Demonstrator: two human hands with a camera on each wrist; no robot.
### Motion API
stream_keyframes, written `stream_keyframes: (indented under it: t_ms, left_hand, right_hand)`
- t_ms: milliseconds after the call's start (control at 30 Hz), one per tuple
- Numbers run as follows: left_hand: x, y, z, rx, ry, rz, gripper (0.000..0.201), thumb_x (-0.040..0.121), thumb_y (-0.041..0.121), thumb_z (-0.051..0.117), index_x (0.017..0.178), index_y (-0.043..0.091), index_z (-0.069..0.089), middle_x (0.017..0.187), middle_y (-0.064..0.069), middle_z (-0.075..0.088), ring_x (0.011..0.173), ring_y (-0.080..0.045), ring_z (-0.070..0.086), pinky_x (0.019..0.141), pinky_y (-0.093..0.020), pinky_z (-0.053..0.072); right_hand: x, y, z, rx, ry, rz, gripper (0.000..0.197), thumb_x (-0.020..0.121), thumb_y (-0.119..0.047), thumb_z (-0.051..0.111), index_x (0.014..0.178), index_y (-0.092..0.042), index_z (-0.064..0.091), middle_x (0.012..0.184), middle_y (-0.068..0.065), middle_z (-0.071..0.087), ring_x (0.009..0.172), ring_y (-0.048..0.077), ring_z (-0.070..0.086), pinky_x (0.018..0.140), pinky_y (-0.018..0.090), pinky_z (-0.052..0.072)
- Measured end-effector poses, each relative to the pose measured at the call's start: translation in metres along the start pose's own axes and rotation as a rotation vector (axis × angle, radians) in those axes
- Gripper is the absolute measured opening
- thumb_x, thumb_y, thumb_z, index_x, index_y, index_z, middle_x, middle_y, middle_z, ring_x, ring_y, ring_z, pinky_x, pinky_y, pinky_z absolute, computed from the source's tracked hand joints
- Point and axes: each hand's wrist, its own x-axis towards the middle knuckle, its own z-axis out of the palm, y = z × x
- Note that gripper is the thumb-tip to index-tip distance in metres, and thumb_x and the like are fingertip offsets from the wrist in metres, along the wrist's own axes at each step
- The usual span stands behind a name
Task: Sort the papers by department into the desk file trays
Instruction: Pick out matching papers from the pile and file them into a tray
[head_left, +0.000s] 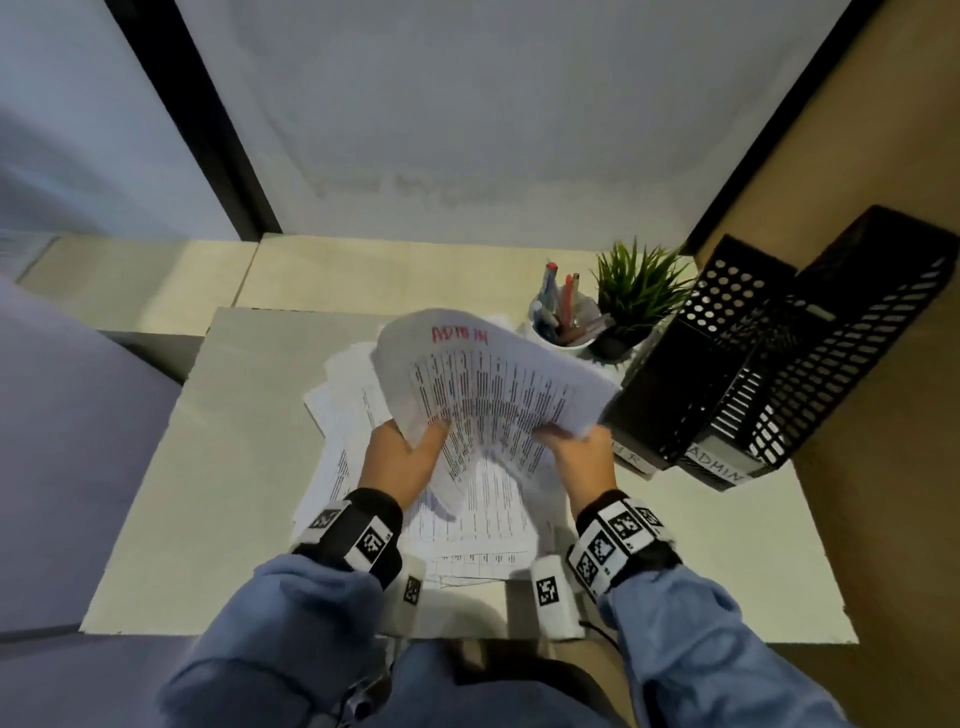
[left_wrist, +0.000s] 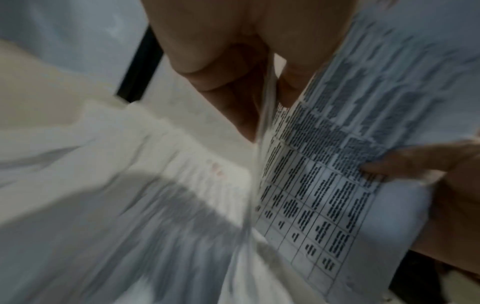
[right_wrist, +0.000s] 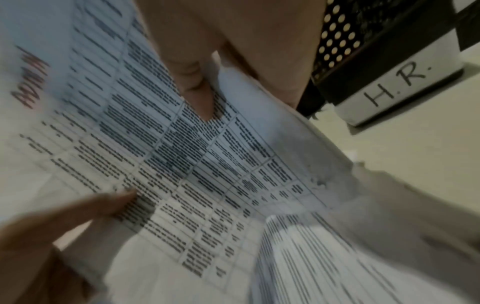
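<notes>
Both hands pinch one bundle of printed sheets (head_left: 498, 384) headed "ADMIN" in red, lifted above the loose paper pile (head_left: 363, 467) on the counter (head_left: 197, 493): the left hand (head_left: 400, 457) grips its lower left edge, the right hand (head_left: 582, 457) its lower right edge. The bundle bows and sags between them. The black HR tray (head_left: 691, 364) stands nearer than the black ADMIN tray (head_left: 810, 353), so a hasty swing right could drop it in the wrong slot. The grip is at the edges only, so inner sheets may slide out, or the floppy far edge may catch a tray wall and buckle.
</notes>
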Motion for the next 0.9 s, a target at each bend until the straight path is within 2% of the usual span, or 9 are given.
stream_keyframes:
  t_ms: [100,167,200,367,433,500,633,800,900]
  left_hand:
    - [0.003,0.04,0.013,0.139,-0.141,0.115,0.028,0.092,0.021,0.055,0.068,0.007,0.055,0.058,-0.009,0.053,0.053,-0.02,0.048,0.053,-0.024,0.041]
    - [0.001,0.077,0.03,0.199,-0.236,0.216,0.034,0.092,0.012,0.053,0.058,0.009,0.046,0.051,-0.005,0.04,0.051,-0.018,0.038,0.053,-0.028,0.034]
    - [-0.002,0.095,0.039,0.207,-0.275,0.27,0.037,0.091,0.009,0.053,0.055,0.011,0.042,0.05,-0.004,0.038,0.05,-0.017,0.037,0.054,-0.028,0.031]
    - [-0.016,0.161,0.098,0.181,-0.339,0.537,0.049,0.088,-0.001,0.051,0.051,0.029,0.042,0.041,0.011,0.038,0.042,0.0,0.037,0.046,-0.011,0.025]
    - [-0.018,0.176,0.128,0.245,-0.351,0.642,0.034,0.086,-0.003,0.049,0.067,0.024,0.058,0.048,0.013,0.041,0.048,0.0,0.039,0.049,-0.015,0.026]
    - [-0.017,0.182,0.157,0.304,-0.376,0.695,0.028,0.08,0.001,0.044,0.092,0.013,0.067,0.061,0.009,0.055,0.057,-0.004,0.046,0.055,-0.023,0.034]
    - [-0.012,0.179,0.208,0.375,-0.357,0.698,0.047,0.074,0.009,0.039,0.112,0.018,0.064,0.094,-0.008,0.071,0.085,-0.028,0.064,0.072,-0.036,0.052]
    - [-0.005,0.167,0.256,0.463,-0.358,0.607,0.04,0.08,0.005,0.041,0.113,0.016,0.06,0.098,-0.014,0.069,0.089,-0.035,0.063,0.078,-0.043,0.053]
    - [-0.004,0.159,0.28,0.478,-0.363,0.532,0.034,0.086,0.008,0.043,0.117,0.013,0.055,0.102,-0.018,0.067,0.092,-0.038,0.062,0.081,-0.043,0.052]
  right_hand:
    - [0.011,-0.02,-0.033,-0.042,0.118,-0.089,0.008,0.079,0.005,0.064,0.085,-0.001,0.061,0.085,0.01,0.066,0.079,0.026,0.065,0.067,0.019,0.049]
    - [0.017,-0.034,-0.069,-0.092,0.222,-0.177,0.004,0.079,0.007,0.06,0.079,0.003,0.059,0.078,0.015,0.063,0.066,0.025,0.061,0.078,0.041,0.053]
    - [0.02,-0.038,-0.089,-0.134,0.29,-0.231,0.011,0.08,0.009,0.056,0.076,-0.001,0.058,0.072,0.011,0.059,0.06,0.02,0.055,0.065,0.033,0.05]
    - [0.036,-0.049,-0.187,-0.285,0.86,-0.235,0.053,0.083,-0.009,0.057,0.135,-0.007,0.044,0.12,0.013,0.048,0.096,0.02,0.056,0.089,0.032,0.044]
    - [0.045,-0.048,-0.213,-0.407,0.822,0.016,0.071,0.086,-0.023,0.06,0.146,-0.007,0.026,0.141,0.017,0.037,0.123,0.032,0.045,0.102,0.039,0.037]
    - [0.058,-0.042,-0.229,-0.46,0.676,0.174,0.071,0.088,-0.026,0.058,0.146,-0.005,0.024,0.145,0.021,0.037,0.129,0.037,0.041,0.106,0.044,0.037]
    - [0.069,-0.029,-0.235,-0.585,0.519,0.15,0.029,0.092,-0.015,0.048,0.114,-0.002,0.061,0.113,0.025,0.064,0.099,0.038,0.061,0.08,0.035,0.048]
    - [0.066,-0.017,-0.229,-0.705,0.478,0.219,0.034,0.096,-0.024,0.042,0.117,-0.002,0.059,0.121,0.02,0.06,0.111,0.035,0.057,0.084,0.031,0.042]
    - [0.064,-0.009,-0.227,-0.585,0.517,0.201,0.024,0.088,-0.011,0.049,0.091,0.008,0.063,0.098,0.023,0.064,0.089,0.033,0.061,0.072,0.031,0.042]
